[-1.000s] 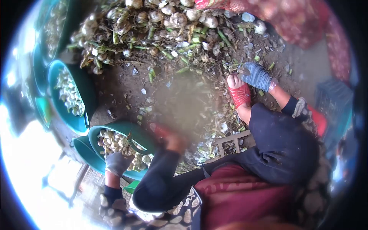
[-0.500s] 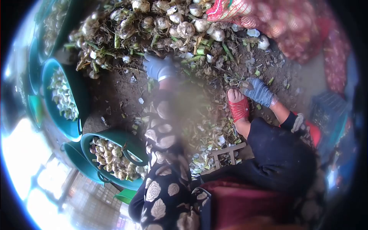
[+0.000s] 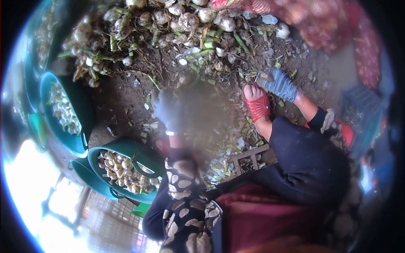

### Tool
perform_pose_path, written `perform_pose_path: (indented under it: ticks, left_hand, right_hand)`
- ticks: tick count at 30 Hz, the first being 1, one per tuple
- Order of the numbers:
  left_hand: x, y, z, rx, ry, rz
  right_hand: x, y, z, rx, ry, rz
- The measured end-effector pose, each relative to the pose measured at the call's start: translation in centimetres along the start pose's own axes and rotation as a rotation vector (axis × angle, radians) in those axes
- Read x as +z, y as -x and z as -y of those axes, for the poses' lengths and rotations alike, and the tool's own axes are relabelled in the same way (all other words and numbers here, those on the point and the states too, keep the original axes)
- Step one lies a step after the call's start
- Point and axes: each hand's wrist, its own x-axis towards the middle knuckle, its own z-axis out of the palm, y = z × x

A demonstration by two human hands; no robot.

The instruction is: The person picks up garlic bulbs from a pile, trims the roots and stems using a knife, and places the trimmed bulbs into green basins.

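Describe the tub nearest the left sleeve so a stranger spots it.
Look along the left edge of the dirt floor. The teal tub closest to the patterned left sleeve is it. Its bulbs are brownish, while the farther tub holds paler garlic.

Farm garlic-sorting yard, I reckon, prob. open shed: I'm sat on a bare dirt floor w/ peelings, garlic heap w/ stalks, green tubs of trimmed bulbs, red mesh sacks.
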Motion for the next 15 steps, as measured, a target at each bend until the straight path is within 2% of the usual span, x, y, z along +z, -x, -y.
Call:
perform_pose_path:
  ticks: [2, 3, 5, 6, 8, 10, 11, 12, 13, 14, 15]
  left_hand:
    - [-1.2, -0.5, -2.3, -0.045, 0.228, -0.109]
    - [0.1, -0.4, -3.5, -0.065, 0.521, -0.124]
    - [1.5, -1.2, -5.1, -0.041, 0.324, 0.054]
    - [3.3, -1.7, -4.7, -0.046, 0.121, -0.036]
    - [4.7, -1.8, -5.2, -0.169, 0.035, -0.081]
    - [3.6, -2.3, -6.4, -0.31, 0.051, 0.043]
    - [3.0, -2.8, -6.3, -0.283, 0.069, 0.127]
    - [2.3, -2.4, -6.5, -0.347, 0.32, 0.179]
    - [2.7, -1.9, -5.6, -0.255, 0.546, 0.157]
    - [3.3, -1.5, -4.8, -0.158, 0.775, 0.138]
    - [2.6, -0.7, -4.9, 0.0, 0.855, 0.143]
  right_hand:
    - [-0.3, 0.1, 1.7, 0.086, -0.057, 0.061]
    - [-0.3, -0.2, 2.1, 0.088, -0.048, 0.056]
    - [0.0, -0.1, 2.8, 0.104, -0.035, 0.047]
    - [0.1, -0.2, 3.2, 0.075, -0.02, 0.05]
    - [0.0, -0.3, 3.6, 0.022, 0.007, 0.052]
    - [0.4, -0.5, 1.2, -0.044, 0.102, -0.007]
    - [0.6, -0.4, 1.0, -0.051, 0.098, -0.027]
    - [1.0, -0.2, 0.7, -0.055, 0.094, -0.043]
    - [1.5, -0.3, 1.1, -0.058, -0.029, -0.106]
    - [1.2, -0.2, 1.5, -0.071, 0.016, -0.137]
    - [0.5, 0.1, 4.1, -0.073, 0.058, -0.16]
